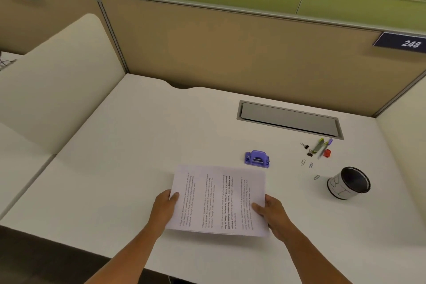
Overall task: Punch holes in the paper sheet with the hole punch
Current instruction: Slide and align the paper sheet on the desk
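Here the left hand (pixel 164 208) and right hand (pixel 273 213) each pinch a side edge of the white printed paper sheet (pixel 219 200), thumbs on top, fingers underneath unseen. Likely a two-sided hold keeps it flat for feeding. The small purple plastic hole punch (pixel 257 158) sits just beyond the sheet's far edge, untouched. White desk (pixel 138 145), tan cubicle partition (pixel 230 48) behind.

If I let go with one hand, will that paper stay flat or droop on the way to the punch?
Likely droop: the paper looks thin, and both the left hand and right hand hold opposite edges. Its edges suggest several sheets, so they may slide apart under a one-sided grip. The punch is close, so the carry is short.
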Available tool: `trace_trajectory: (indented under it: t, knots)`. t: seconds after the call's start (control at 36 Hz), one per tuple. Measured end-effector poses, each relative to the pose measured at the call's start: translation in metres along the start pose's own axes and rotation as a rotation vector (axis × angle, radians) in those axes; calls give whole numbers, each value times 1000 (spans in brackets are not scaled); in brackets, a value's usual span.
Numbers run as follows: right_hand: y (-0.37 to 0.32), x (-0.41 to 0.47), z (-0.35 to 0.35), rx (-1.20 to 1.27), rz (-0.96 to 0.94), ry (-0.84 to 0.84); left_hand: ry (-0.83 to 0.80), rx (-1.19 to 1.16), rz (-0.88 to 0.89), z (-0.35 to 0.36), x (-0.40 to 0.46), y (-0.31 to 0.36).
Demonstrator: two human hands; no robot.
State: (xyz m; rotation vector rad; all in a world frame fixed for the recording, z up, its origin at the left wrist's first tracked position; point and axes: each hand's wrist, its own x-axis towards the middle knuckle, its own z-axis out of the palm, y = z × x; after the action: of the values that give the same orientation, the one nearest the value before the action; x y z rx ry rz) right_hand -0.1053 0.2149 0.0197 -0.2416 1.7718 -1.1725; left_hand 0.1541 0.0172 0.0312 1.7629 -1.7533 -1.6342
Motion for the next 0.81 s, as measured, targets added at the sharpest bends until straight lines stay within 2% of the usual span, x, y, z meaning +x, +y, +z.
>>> trace_trajectory:
  t: [0.17, 0.39, 0.61, 0.81]
  knots:
    - [8, -8, -28, 21, -12, 26, -9, 46, 43, 35, -10, 10]
    - [26, -10, -64, -99, -44, 125, 22, 83, 84, 78, -35, 21]
    - [28, -10, -83, -111, -46, 178, 55, 158, 95, 98, -38, 27]
    - [43, 12, -83, -123, -29, 249, 21, 183, 81, 105, -14, 38]
